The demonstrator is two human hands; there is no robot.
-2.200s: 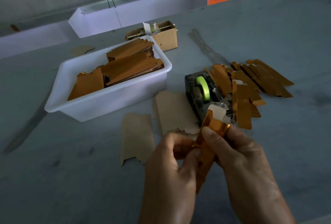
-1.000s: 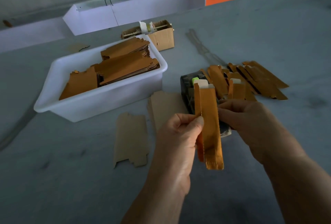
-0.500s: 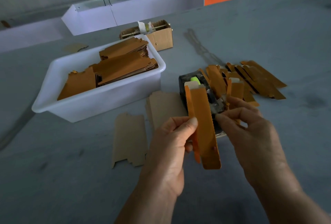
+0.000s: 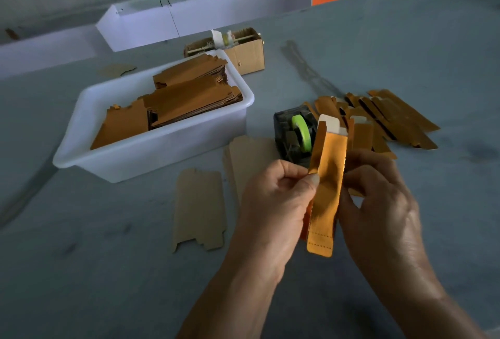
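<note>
**Gold Carton Held in Both Hands Above the Table**

1. Position of the work piece. The gold carton [image 4: 327, 189] is a long, narrow folded sleeve. It is held clear of the table [image 4: 108, 271], about midway between the left and right edges and nearer the near edge than the far one. It stands nearly upright. Its white end flap is open at the top and a dashed crease line runs across its lower end.

2. Left hand [image 4: 273, 203]. The thumb and fingers [image 4: 286, 169] are narrow and pinch the left long edge of the gold carton at about mid-length.

3. Right hand [image 4: 378, 203]. The fingers [image 4: 359, 176] are curled and grip the right long edge of the gold carton, opposite the left hand.

4. Surrounding items.
- A tape dispenser [image 4: 292, 135] with a green roll [image 4: 301, 131] sits on the table directly behind the gold carton.
- A pile of folded cartons [image 4: 400, 119] lies just beside the dispenser, toward the right edge.
- A white tub [image 4: 162, 154] toward the far-left corner holds stacked flat gold blanks [image 4: 189, 100].
- Brown flat blanks [image 4: 200, 208] lie on the table between the tub and the left hand.
- A cardboard box [image 4: 249, 54] stands behind the tub, toward the far edge.
</note>
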